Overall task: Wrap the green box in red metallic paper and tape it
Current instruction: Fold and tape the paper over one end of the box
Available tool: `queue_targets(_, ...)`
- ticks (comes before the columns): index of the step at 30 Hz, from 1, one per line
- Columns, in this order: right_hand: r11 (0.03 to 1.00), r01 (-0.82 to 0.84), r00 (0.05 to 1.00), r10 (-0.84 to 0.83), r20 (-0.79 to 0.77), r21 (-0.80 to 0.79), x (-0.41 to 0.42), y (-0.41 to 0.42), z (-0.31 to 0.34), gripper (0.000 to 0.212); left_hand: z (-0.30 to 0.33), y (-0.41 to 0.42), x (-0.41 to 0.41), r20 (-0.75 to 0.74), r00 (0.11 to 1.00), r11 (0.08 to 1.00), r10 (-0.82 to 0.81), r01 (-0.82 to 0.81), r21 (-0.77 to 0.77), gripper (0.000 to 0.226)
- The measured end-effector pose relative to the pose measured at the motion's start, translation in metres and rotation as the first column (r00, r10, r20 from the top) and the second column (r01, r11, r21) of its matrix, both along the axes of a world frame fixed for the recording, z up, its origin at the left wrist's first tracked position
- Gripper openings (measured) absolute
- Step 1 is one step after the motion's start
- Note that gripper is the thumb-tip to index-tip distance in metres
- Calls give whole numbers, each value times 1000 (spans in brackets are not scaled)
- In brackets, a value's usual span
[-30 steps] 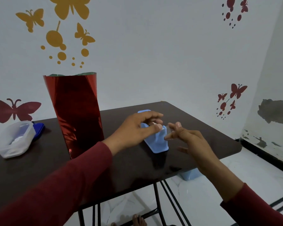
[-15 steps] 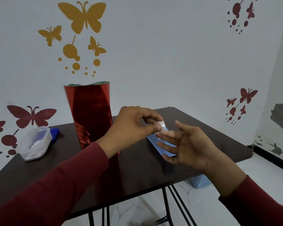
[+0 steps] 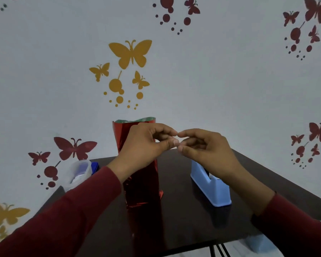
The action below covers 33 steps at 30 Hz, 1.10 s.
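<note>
- 2 dark red sleeves point(image 3: 67, 216) enter from 7 and 5 o'clock over the near edge of the dark surface point(image 3: 183, 229).
- The left hand point(image 3: 143, 147) is raised above the surface, its grip pinched: thumb and forefinger tips close together at the centre of view, the other fingers curled behind.
- The right hand point(image 3: 208, 147) mirrors it, thumb and forefinger tips drawn together, nearly touching the left fingertips. A strip of tape between them cannot be made out; what the grips pinch, I cannot tell.
- A light blue tape dispenser point(image 3: 211, 188) stands on the surface just below the right hand, at 5 o'clock from the fingertips.
- The box in red metallic paper point(image 3: 143, 186) stands upright on the surface behind and below the left hand, which partly hides it. Its open top, showing a green edge, sits at 10 o'clock from the fingertips; neither grip touches it.
- A clear plastic container point(image 3: 78, 173) lies farther back at 9 o'clock, a blue thing point(image 3: 95, 166) just beside it.
- The far wall carries yellow butterfly stickers point(image 3: 131, 54) and dark red ones.
</note>
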State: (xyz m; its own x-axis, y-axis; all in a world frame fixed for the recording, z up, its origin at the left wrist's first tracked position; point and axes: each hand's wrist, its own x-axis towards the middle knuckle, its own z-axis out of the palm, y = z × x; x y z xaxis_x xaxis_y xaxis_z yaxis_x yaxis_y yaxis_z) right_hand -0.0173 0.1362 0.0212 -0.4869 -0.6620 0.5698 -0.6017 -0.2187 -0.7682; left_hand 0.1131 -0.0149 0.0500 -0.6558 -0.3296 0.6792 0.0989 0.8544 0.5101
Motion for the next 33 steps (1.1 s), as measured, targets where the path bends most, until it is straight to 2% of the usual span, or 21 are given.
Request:
queue_targets(3,1000,23,999,-23,38,10,3,-13,4,31,5,-5,6,0,999,999,44,-44,-1,21)
queue_targets(6,999,-26,983,17,181,47,6,-29,8,33,10,-13,16,-104,983,987,151,-155,-37,24)
queue_targets(9,995,-102,921,89,378,15,5,-41,10,36,18,-29,28,-248,935,965,254,-263,-7,22)
queue_targets(12,984,-175,849,165,502,-27,4,-50,16,38,19,-47,40,-303,896,941,325,-338,9,13)
queue_targets(15,979,-200,839,188,510,-33,6,-60,23,37,12,-72,48,-357,831,904,426,-404,139,8)
queue_targets(18,975,-222,846,203,493,-21,8,-69,29,39,-3,-102,49,-278,810,826,517,-387,410,12)
queue_targets(21,972,-234,842,219,493,-33,11,-77,36,39,-22,-123,44,-151,892,731,427,-242,638,13)
queue_targets(24,965,-256,825,251,505,-62,13,-84,45,41,-31,-133,35,-62,954,650,293,-151,745,9)
queue_targets(26,962,-261,825,262,501,-75,14,-89,54,42,-31,-135,30,-35,979,614,203,-99,783,15)
queue_targets(29,964,-255,845,258,469,-70,16,-97,66,44,-29,-136,24,15,994,650,104,-79,756,19)
queue_targets(33,972,-230,864,230,448,-56,15,-106,78,49,-24,-136,23,67,996,707,59,-89,701,21)
